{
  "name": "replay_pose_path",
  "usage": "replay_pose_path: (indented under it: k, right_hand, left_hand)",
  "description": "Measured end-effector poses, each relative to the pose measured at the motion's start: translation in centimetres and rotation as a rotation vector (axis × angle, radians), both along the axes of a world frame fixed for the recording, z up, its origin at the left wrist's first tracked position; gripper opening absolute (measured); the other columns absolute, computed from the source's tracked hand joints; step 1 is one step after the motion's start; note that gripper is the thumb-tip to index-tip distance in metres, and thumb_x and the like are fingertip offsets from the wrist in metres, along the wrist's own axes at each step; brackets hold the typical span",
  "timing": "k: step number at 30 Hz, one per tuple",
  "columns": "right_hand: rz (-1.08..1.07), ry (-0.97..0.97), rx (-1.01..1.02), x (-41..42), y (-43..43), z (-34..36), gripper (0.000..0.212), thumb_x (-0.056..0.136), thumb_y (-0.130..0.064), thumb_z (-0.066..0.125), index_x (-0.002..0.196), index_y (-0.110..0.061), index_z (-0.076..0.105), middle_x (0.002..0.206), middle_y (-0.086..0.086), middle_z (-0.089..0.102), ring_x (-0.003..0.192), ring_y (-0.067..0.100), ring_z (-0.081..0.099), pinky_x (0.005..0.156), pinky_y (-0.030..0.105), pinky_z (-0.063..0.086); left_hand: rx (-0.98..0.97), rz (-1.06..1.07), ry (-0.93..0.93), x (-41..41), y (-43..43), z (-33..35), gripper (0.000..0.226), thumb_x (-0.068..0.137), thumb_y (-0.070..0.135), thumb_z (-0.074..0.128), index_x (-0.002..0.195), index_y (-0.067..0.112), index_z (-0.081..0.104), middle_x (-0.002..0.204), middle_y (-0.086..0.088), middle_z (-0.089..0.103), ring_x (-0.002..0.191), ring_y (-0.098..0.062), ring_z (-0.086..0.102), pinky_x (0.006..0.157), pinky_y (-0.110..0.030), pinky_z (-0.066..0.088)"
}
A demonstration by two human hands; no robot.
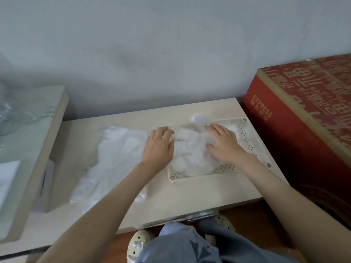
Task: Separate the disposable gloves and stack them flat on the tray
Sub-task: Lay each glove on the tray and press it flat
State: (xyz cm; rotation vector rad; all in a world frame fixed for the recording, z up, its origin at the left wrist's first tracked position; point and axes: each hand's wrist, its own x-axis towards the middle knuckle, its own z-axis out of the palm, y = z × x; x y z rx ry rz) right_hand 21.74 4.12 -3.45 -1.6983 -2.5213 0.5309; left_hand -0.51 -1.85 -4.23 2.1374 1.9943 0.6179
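A cream perforated tray lies on the right part of the low table. Clear disposable gloves lie stacked flat in it, one glove tip sticking out past the tray's far rim. My right hand presses flat on the stack with fingers spread. My left hand rests at the tray's left rim, its fingertips touching the edge of the top glove. A loose pile of unsorted clear gloves lies on the table to the left of the tray.
A large red cardboard box stands right beside the table. A second pale surface with crumpled clear plastic sits at the left, with a gap between it and the table. My knees and shoes are below the front edge.
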Motion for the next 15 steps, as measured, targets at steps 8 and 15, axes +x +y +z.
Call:
replay_pose_path:
  k: [8,15]
  right_hand:
    - [0.177,0.008,-0.180,-5.5,-2.5,3.0,0.047,0.097,-0.027,0.048,0.143,-0.021,0.040,0.151,-0.004,0.034,0.142,0.018,0.021,0.112,0.033,0.016]
    - [0.257,-0.052,-0.219,-9.3,-3.8,5.1,0.045,0.098,-0.032,0.045,0.142,-0.022,0.043,0.152,-0.001,0.034,0.142,0.020,0.023,0.115,0.035,0.019]
  left_hand:
    - [-0.250,0.138,-0.055,-11.1,-6.8,-0.8,0.052,0.082,0.046,0.069,0.126,0.023,0.055,0.132,0.005,0.051,0.123,-0.020,0.044,0.102,-0.035,0.034]
    - [-0.423,0.161,-0.112,-14.4,-9.2,-1.5,0.044,0.083,0.023,0.072,0.123,0.016,0.056,0.126,0.002,0.053,0.115,-0.017,0.050,0.097,-0.027,0.037]
